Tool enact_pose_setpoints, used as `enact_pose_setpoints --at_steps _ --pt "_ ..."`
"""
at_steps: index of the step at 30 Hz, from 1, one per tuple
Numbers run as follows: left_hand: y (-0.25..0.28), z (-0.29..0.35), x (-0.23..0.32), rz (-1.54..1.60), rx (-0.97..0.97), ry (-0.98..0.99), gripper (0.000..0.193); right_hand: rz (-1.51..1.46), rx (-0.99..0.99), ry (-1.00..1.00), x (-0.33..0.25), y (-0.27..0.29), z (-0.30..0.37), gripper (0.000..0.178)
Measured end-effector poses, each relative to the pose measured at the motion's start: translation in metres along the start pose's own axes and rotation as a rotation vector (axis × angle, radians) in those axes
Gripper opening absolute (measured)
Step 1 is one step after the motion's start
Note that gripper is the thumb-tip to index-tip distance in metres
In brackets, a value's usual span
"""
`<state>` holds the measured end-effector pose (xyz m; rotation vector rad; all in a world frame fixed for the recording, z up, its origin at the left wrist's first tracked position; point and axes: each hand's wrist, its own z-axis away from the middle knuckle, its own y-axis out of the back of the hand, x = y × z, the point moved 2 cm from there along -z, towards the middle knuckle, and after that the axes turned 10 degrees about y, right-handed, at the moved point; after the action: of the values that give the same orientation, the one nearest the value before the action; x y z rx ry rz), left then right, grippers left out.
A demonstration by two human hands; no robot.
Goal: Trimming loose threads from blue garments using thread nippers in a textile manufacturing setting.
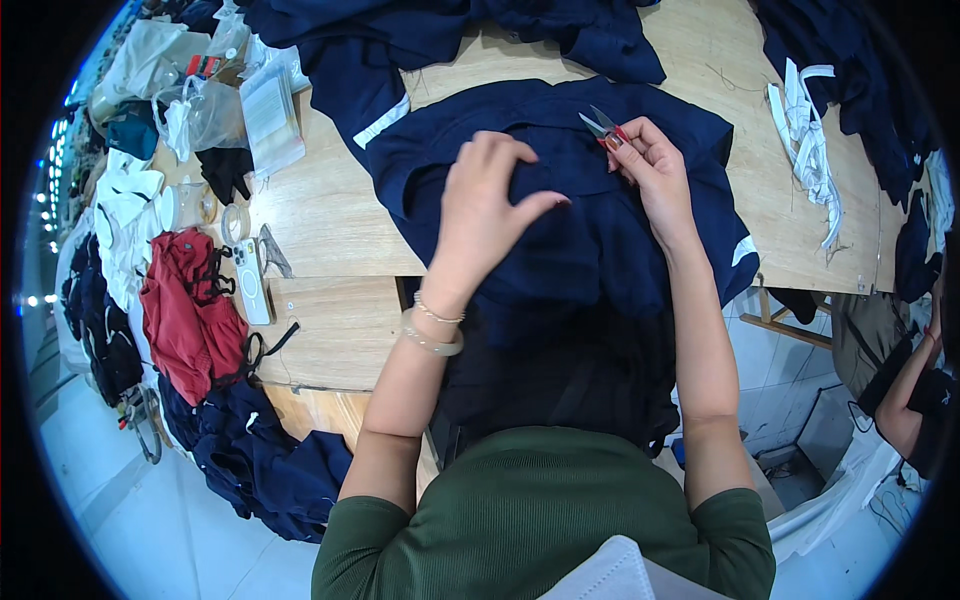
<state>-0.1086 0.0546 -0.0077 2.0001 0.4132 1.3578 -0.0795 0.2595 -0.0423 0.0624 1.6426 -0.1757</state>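
A navy blue garment with white bands near its side edges lies spread over the table's front and hangs toward my lap. My right hand is closed round small thread snips with red on the handles; their two blades point up and left, apart from each other, above the cloth. Over the garment's left half is my left hand, thumb and fingers apart and holding nothing. Whether its fingertips touch the fabric I cannot tell. Two bracelets circle my left wrist.
More navy garments are heaped at the table's far side. White fabric strips lie at right. To the left are a red garment, a phone, tape rolls and plastic bags. Another person's arm shows at far right.
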Motion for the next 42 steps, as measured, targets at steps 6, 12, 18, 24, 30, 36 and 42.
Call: enact_pose_setpoints --at_steps 6,12,18,24,30,36,42 --pt "-0.005 -0.007 -0.017 0.231 0.21 0.228 0.008 -0.019 -0.003 0.004 0.0 -0.002 0.0 0.011" --pt "0.017 -0.007 -0.029 0.265 0.456 0.412 0.009 -0.012 0.003 0.012 -0.001 -0.001 0.001 0.01" --pt "-0.009 -0.008 0.01 -0.104 0.104 -0.004 0.036 -0.018 -0.001 -0.007 0.003 0.002 0.0 0.01" --pt "-0.001 -0.019 -0.015 -0.074 0.213 0.116 0.014 -0.041 0.011 0.001 0.002 -0.001 0.0 0.01" --pt "0.042 -0.022 -0.032 0.045 0.49 0.345 0.011 -0.013 -0.008 -0.014 0.001 0.001 0.0 0.011" --pt "0.01 -0.007 0.012 0.053 -0.165 -0.091 0.018 -0.023 -0.002 -0.012 0.004 0.003 -0.001 0.011" --pt "0.0 -0.008 -0.011 -0.04 -0.303 0.019 0.011 -0.045 0.006 -0.001 0.002 0.0 -0.001 0.011"
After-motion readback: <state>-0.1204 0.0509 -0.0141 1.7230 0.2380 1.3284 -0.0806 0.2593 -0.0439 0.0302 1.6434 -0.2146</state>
